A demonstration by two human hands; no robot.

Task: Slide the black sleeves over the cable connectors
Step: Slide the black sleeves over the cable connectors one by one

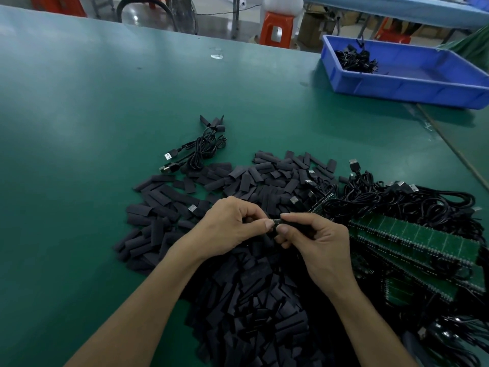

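Note:
A big heap of flat black sleeves (238,274) covers the green table in front of me. My left hand (232,229) and my right hand (317,242) meet above the heap. The left thumb and fingers pinch a small green connector board (276,221). The right hand pinches a black sleeve (296,225) whose open end meets that board. Whether the sleeve overlaps the board is hidden by my fingers. To the right lie tangled black USB cables (391,200) with strips of green boards (423,242).
Two coiled cables with sleeves (203,147) lie apart at the back of the heap. A blue bin (412,83) at the far right holds more black cables. Orange stools (275,27) stand beyond the table's far edge.

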